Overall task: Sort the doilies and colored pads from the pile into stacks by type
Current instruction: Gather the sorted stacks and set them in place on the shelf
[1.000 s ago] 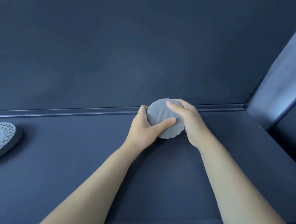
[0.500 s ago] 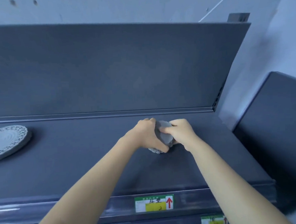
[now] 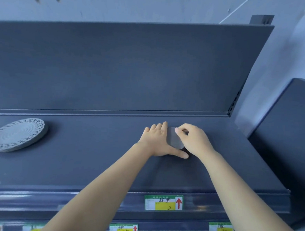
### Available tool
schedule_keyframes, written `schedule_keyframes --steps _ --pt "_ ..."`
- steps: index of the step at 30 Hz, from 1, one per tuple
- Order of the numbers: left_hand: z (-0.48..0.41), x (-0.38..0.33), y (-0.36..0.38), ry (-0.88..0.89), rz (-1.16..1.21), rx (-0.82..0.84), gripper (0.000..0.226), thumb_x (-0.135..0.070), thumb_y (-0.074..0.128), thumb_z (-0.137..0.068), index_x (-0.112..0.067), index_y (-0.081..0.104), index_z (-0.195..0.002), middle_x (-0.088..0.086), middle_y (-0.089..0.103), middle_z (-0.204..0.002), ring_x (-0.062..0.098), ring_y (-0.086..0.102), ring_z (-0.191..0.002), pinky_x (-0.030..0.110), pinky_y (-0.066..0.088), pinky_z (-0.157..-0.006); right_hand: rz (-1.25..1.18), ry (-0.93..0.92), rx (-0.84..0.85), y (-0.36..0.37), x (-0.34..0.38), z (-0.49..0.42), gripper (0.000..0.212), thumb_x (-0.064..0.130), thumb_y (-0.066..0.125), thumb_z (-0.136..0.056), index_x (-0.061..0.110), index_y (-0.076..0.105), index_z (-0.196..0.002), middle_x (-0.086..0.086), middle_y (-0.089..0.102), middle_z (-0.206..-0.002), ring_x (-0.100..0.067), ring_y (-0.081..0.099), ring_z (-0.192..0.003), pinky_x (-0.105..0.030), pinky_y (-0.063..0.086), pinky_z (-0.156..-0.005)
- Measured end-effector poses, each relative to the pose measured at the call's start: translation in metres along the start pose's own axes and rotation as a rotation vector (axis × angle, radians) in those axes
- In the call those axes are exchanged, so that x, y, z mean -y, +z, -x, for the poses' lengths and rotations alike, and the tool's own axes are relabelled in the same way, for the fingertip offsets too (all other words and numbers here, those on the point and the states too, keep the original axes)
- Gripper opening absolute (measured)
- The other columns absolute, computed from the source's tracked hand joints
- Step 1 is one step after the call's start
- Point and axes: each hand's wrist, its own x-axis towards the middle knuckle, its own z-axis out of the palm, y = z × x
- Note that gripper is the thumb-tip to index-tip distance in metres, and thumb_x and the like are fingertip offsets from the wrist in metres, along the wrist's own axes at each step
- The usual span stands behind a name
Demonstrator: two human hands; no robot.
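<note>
A small round grey pad (image 3: 174, 138) lies on the dark shelf top (image 3: 97, 154) near its back right. My left hand (image 3: 158, 140) rests flat against the pad's left side, fingers together, thumb stretched out under it. My right hand (image 3: 194, 139) is curled over the pad's right edge and pinches it between thumb and fingers. Much of the pad is hidden by both hands. Far to the left sits a stack of large grey lace doilies (image 3: 17, 134), with no hand near it.
A dark back panel (image 3: 127, 68) rises behind the shelf, with a rail along its foot. A dark box-like unit (image 3: 292, 133) stands at the right. Price labels (image 3: 163, 202) line the shelf's front edge, with goods on lower shelves below.
The view has pulled back and up, so the shelf front and labels now show. The pad has gone from held up and tilted to lying low on the shelf, my left hand flattened beside it.
</note>
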Motion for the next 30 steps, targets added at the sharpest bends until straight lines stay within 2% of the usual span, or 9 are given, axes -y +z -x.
schedule_keyframes --steps 3,8,11,14,17,20,25,28,30 --pt "0.029 0.018 -0.021 0.059 -0.056 -0.123 0.135 -0.081 0.066 -0.057 -0.015 -0.001 -0.153 -0.004 0.02 -0.157 0.018 0.023 -0.14 0.034 0.022 -0.113 0.134 -0.109 -0.047 -0.003 0.025 0.009 0.043 0.042 0.041 -0.097 0.02 0.046 -0.134 0.002 0.052 -0.136 -0.022 0.044 -0.124 -0.039 0.041 -0.097" --pt "0.122 0.112 -0.068 -0.031 -0.296 -0.252 0.118 -0.077 0.058 -0.07 -0.017 0.001 -0.154 -0.006 0.016 -0.159 0.016 0.023 -0.14 0.032 0.024 -0.111 0.047 -0.446 -0.078 0.032 0.128 0.04 0.047 0.039 0.042 -0.098 0.021 0.04 -0.141 0.006 0.048 -0.14 -0.017 0.041 -0.13 -0.033 0.035 -0.102" --pt "0.202 0.184 -0.099 -0.224 -0.376 -0.379 0.092 -0.063 0.058 -0.077 -0.015 0.028 -0.149 -0.004 0.038 -0.149 0.02 0.041 -0.132 0.035 0.034 -0.104 0.005 -0.643 -0.004 0.078 0.202 0.066 0.048 0.036 0.047 -0.096 0.017 0.042 -0.14 0.001 0.052 -0.137 -0.019 0.043 -0.128 -0.03 0.033 -0.104" --pt "0.296 0.255 -0.131 -0.466 -0.426 -0.584 0.073 -0.057 0.064 -0.069 -0.013 0.058 -0.127 0.0 0.066 -0.116 0.026 0.063 -0.105 0.037 0.05 -0.085 0.012 -0.79 0.068 0.127 0.281 0.096 0.049 0.038 0.049 -0.095 0.018 0.043 -0.139 0.002 0.052 -0.136 -0.02 0.045 -0.125 -0.032 0.034 -0.104" --pt "0.386 0.318 -0.165 -0.73 -0.501 -0.562 0.077 -0.067 0.061 -0.075 -0.014 0.053 -0.131 0.001 0.062 -0.124 0.027 0.058 -0.115 0.04 0.046 -0.093 -0.019 -0.91 0.126 0.178 0.366 0.132 0.05 0.04 0.052 -0.093 0.019 0.044 -0.138 0.003 0.05 -0.138 -0.019 0.044 -0.126 -0.033 0.034 -0.104" --pt "0.469 0.383 -0.192 -0.895 -0.554 -0.568 0.087 -0.082 0.039 -0.076 -0.018 0.051 -0.132 -0.001 0.057 -0.131 0.024 0.052 -0.123 0.039 0.041 -0.1 -0.019 -1.003 0.183 0.236 0.451 0.169 0.055 0.043 0.05 -0.093 0.02 0.041 -0.142 0.002 0.045 -0.143 -0.019 0.041 -0.129 -0.033 0.033 -0.106" --pt "0.57 0.487 -0.221 -1.04 -0.553 -0.536 0.089 -0.086 0.031 -0.074 -0.018 0.053 -0.126 0.0 0.058 -0.129 0.024 0.052 -0.119 0.039 0.042 -0.097 0.071 -1.045 0.39 0.325 0.574 0.223 0.064 0.05 0.046 -0.093 0.029 0.024 -0.15 0.0 0.025 -0.157 -0.021 0.026 -0.141 -0.037 0.026 -0.114" --pt "0.605 0.545 -0.241 -1.091 -0.529 -0.507 0.104 -0.091 0.013 -0.067 -0.018 0.05 -0.131 0.0 0.057 -0.13 0.023 0.052 -0.121 0.038 0.042 -0.097 0.101 -1.057 0.481 0.369 0.632 0.243 0.065 0.052 0.047 -0.093 0.03 0.025 -0.149 0.003 0.024 -0.157 -0.019 0.025 -0.142 -0.037 0.026 -0.113" --pt "0.619 0.586 -0.249 -1.12 -0.468 -0.515 0.104 -0.09 0.015 -0.069 -0.018 0.044 -0.138 0.001 0.053 -0.136 0.023 0.048 -0.126 0.038 0.04 -0.101 0.131 -1.074 0.522 0.398 0.669 0.247 0.064 0.053 0.047 -0.092 0.03 0.028 -0.148 0.005 0.028 -0.155 -0.018 0.029 -0.14 -0.036 0.028 -0.111"
